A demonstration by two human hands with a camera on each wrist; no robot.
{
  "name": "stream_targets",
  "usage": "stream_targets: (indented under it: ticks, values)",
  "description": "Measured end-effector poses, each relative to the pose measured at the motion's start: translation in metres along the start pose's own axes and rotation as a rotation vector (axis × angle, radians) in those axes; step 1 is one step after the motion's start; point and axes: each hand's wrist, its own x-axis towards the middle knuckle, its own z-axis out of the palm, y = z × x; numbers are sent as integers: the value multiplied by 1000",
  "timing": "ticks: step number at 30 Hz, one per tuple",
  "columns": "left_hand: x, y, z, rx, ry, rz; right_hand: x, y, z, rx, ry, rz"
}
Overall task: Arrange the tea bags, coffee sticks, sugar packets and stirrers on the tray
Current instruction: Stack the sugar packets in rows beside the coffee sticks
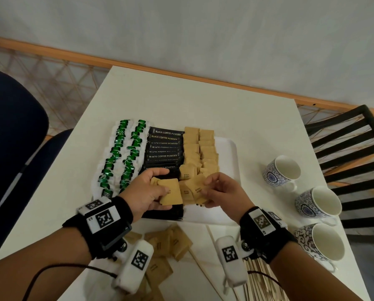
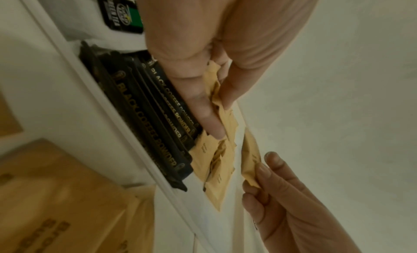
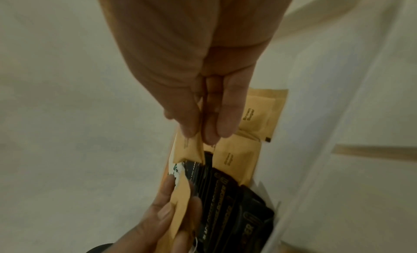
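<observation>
white tray (image 1: 229,146) on the table (image 1: 181,101) is mostly filled: two rows of green tea bags (image 1: 121,155) on its left, a column of black coffee sticks (image 1: 164,146) in the middle, two columns of brown sugar packets (image 1: 200,146) right of those. left hand (image 1: 148,189) grips a small stack of sugar packets (image 1: 169,192) over the near end of the coffee column, thumb on top. right hand (image 1: 219,192) pinches a single sugar packet (image 1: 198,189) between thumb and fingertips, just above the near end of the sugar columns (looks like it's about to be laid down there, my guess). still to do: more loose sugar packets (image 1: 170,242) lie on the table near the tray's front edge, and the wooden stirrers (image 1: 257,276) sit in a bundle under the right wrist, none on the tray yet. three cups (image 1: 318,205) stand off to the right.
</observation>
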Motion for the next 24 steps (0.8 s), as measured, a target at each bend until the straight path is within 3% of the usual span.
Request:
stream_targets:
  ticks: [4,13,17,24]
  values:
    - [-2,-1,2,-3,3,-13,-2,1,2,-23,-39,-9]
    - [-6,-4,10,71,-29,11,-4,1,11,13,47,-33]
    - [-6,1,8,13,22,24,-2,9,7,-160,185,8]
    - [-5,8,-3,-5,46,4,2,24,20,-333,95,36]
